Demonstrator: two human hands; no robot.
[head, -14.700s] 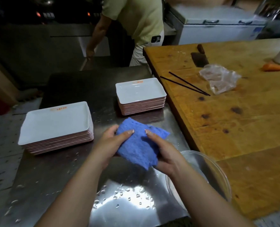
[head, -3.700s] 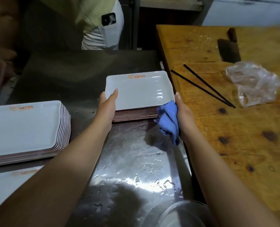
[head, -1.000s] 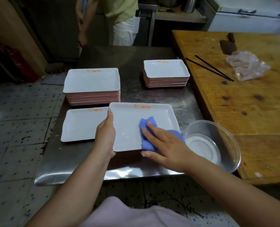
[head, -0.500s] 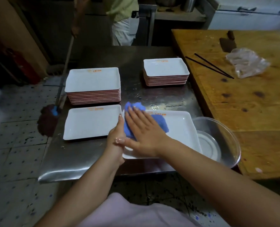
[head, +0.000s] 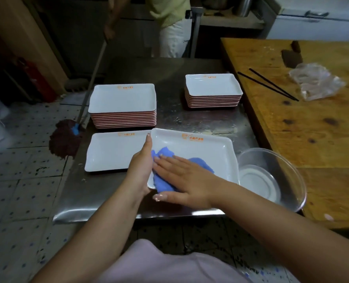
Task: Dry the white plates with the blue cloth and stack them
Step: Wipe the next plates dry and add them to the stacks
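A white rectangular plate [head: 208,152] lies near the front of the steel table. My left hand [head: 141,166] grips its left edge. My right hand [head: 181,178] presses the blue cloth [head: 163,160] flat onto the plate's left part, fingers straight. A single white plate [head: 114,152] lies to the left of it. Behind stand two stacks of white plates: a larger stack [head: 122,105] at the left and a smaller stack [head: 213,89] at the right.
A clear bowl [head: 271,176] sits at the table's right front, against a wooden table [head: 312,129] with black chopsticks [head: 267,84], a plastic bag [head: 316,82] and a cleaver [head: 291,56]. Behind the table, a person [head: 169,23] pushes a mop [head: 65,137] over the tiled floor.
My right hand has drawn the cloth down and toward the plate's near left corner. The plate has tilted slightly. The mop has shifted on the floor.
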